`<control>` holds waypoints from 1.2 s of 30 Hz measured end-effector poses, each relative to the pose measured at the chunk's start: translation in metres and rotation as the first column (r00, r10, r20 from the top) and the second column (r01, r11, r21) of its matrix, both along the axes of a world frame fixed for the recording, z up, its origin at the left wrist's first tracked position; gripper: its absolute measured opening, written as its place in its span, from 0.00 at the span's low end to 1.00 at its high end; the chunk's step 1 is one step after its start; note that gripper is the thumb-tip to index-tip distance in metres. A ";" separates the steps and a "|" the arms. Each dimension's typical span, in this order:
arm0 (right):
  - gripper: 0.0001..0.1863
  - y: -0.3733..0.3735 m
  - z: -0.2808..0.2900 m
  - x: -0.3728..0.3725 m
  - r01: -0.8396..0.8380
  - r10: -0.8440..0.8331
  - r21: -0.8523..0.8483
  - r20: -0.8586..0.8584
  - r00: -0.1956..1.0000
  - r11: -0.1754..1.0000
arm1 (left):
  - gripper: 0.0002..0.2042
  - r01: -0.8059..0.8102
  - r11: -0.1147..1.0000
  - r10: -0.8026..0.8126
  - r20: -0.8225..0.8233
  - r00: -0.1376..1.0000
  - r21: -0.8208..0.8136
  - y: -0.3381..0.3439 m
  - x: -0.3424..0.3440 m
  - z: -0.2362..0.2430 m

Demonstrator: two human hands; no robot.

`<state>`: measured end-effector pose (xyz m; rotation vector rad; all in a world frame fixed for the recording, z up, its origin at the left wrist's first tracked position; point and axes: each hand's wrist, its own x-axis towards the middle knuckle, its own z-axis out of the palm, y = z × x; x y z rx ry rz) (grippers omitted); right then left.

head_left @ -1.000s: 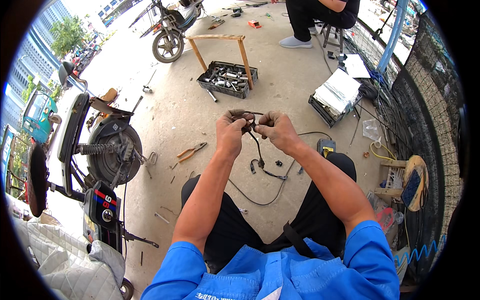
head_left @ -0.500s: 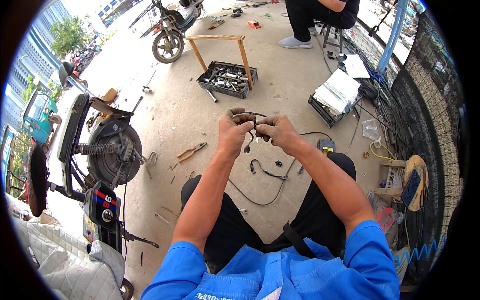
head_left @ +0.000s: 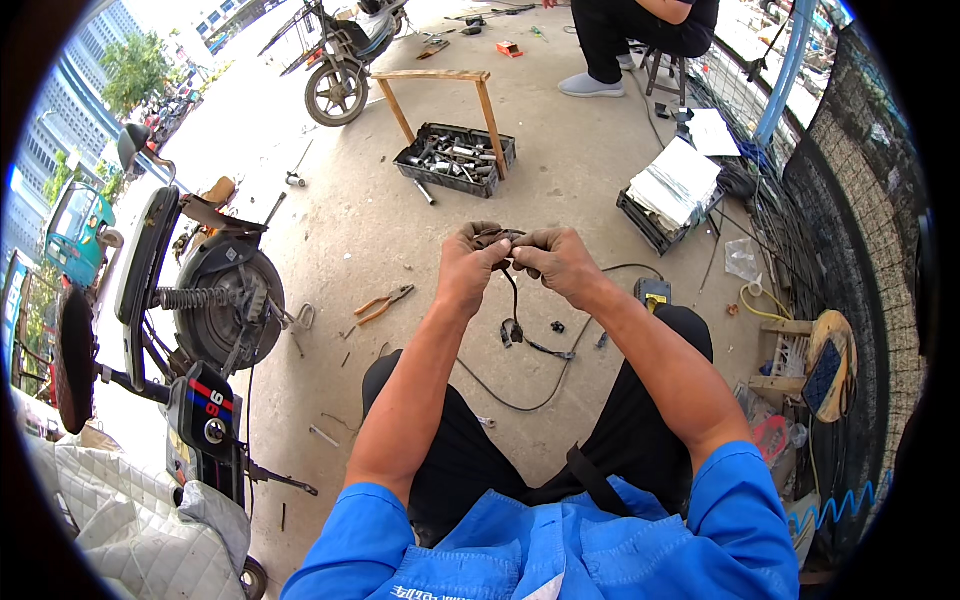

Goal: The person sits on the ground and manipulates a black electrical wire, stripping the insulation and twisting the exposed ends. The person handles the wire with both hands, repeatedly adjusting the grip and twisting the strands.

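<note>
Two hands meet over the floor point(head_left: 350, 230): the left hand point(head_left: 470, 260) has its fingers curled around a dark cable point(head_left: 514, 291), and the right hand point(head_left: 553, 262) pinches it at the thumb and fingertips. One end hangs down between them toward a short lead point(head_left: 548, 350) on the floor; whether they touch, I cannot tell. The cable looks light and bendy, probably slightly slick with grime; the best hold seems close to where both hands meet, sparing its hanging end. A long cord point(head_left: 522, 409) loops on the near side, between the knees, which limit sideways movement. Pliers point(head_left: 384, 305) lie to the left. The widest room seems to be on the far side, before the crate point(head_left: 465, 185); a scooter wheel point(head_left: 262, 300) stands well left.
</note>
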<state>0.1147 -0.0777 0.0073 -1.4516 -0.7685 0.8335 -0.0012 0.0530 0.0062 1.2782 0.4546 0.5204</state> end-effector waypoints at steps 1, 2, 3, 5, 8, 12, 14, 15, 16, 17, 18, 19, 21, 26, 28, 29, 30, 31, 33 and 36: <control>0.11 0.000 0.000 0.000 -0.003 0.003 -0.004 -0.001 1.000 1.000 | 0.20 -0.006 1.000 0.006 -0.010 1.000 -0.014 -0.001 -0.001 0.002; 0.11 -0.001 0.002 -0.001 -0.003 0.003 -0.007 -0.005 1.000 1.000 | 0.20 -0.012 1.000 0.011 -0.020 1.000 -0.028 -0.002 -0.002 0.006; 0.11 -0.001 0.004 -0.003 -0.006 0.006 -0.010 -0.007 1.000 1.000 | 0.20 -0.021 0.999 0.020 -0.029 0.999 -0.041 -0.002 -0.003 0.008; 0.10 -0.001 0.005 -0.004 -0.020 0.020 -0.010 -0.008 1.000 1.000 | 0.20 -0.039 0.999 0.038 -0.012 0.999 -0.016 0.002 -0.003 0.002; 0.09 0.000 0.001 -0.003 -0.033 0.033 -0.013 -0.006 0.999 0.999 | 0.19 -0.078 0.997 0.078 -0.006 0.997 0.023 0.001 -0.001 0.001; 0.11 0.000 0.003 -0.001 -0.042 0.043 -0.032 0.021 0.999 0.999 | 0.19 -0.130 0.988 0.132 -0.019 0.991 0.087 -0.003 -0.001 0.008; 0.11 0.000 0.007 -0.002 -0.050 0.052 -0.046 0.036 0.998 0.998 | 0.19 -0.152 0.983 0.153 -0.001 0.988 0.107 -0.004 0.001 0.004; 0.11 -0.001 0.008 -0.003 -0.047 0.049 -0.056 0.037 0.998 0.997 | 0.18 -0.163 0.980 0.163 0.008 0.987 0.118 -0.004 0.002 0.004; 0.11 -0.001 0.010 -0.003 -0.044 0.046 -0.066 0.037 0.998 0.997 | 0.18 -0.169 0.976 0.170 0.006 0.985 0.134 -0.005 0.002 0.004; 0.11 -0.001 0.010 -0.003 -0.051 0.053 -0.057 0.035 0.998 0.997 | 0.18 -0.175 0.973 0.176 0.004 0.984 0.151 -0.005 0.002 0.005; 0.11 -0.001 0.010 -0.003 -0.058 0.059 -0.047 0.034 0.998 0.997 | 0.18 -0.181 0.969 0.183 0.003 0.983 0.168 -0.006 0.002 0.006; 0.11 -0.002 0.011 -0.002 -0.065 0.066 -0.037 0.033 0.997 0.997 | 0.18 -0.183 0.966 0.184 0.011 0.983 0.182 -0.006 0.003 0.006; 0.11 -0.003 0.012 -0.003 -0.055 0.056 -0.045 0.028 0.998 0.997 | 0.17 -0.189 0.959 0.187 0.028 0.982 0.213 -0.006 0.005 0.005; 0.11 -0.004 0.007 -0.001 -0.040 0.040 0.006 -0.048 0.998 0.999 | 0.18 -0.148 0.955 0.165 -0.046 0.985 0.256 -0.004 0.003 0.007; 0.12 -0.004 0.003 0.000 -0.038 0.039 0.013 -0.073 0.997 0.999 | 0.18 -0.150 0.951 0.171 -0.056 0.984 0.269 -0.004 0.001 0.008; 0.12 -0.004 0.002 0.001 -0.037 0.038 0.012 -0.089 0.995 0.999 | 0.18 -0.159 0.951 0.177 -0.046 0.983 0.266 -0.004 0.001 0.006; 0.12 -0.003 0.002 0.002 -0.037 0.038 0.012 -0.105 0.994 0.999 | 0.18 -0.169 0.950 0.184 -0.034 0.982 0.262 -0.003 0.001 0.004; 0.12 -0.003 0.003 0.001 -0.037 0.038 0.011 -0.120 0.992 0.999 | 0.18 -0.167 0.954 0.181 -0.033 0.983 0.250 -0.003 0.001 0.003; 0.11 -0.006 0.010 -0.001 -0.037 0.035 -0.008 -0.160 0.987 0.999 | 0.18 -0.164 0.961 0.175 -0.032 0.984 0.225 -0.001 0.000 0.003; 0.11 -0.007 0.013 0.000 -0.045 0.036 -0.039 -0.215 0.976 0.998 | 0.16 -0.156 0.972 0.162 -0.020 0.987 0.175 -0.003 -0.002 0.007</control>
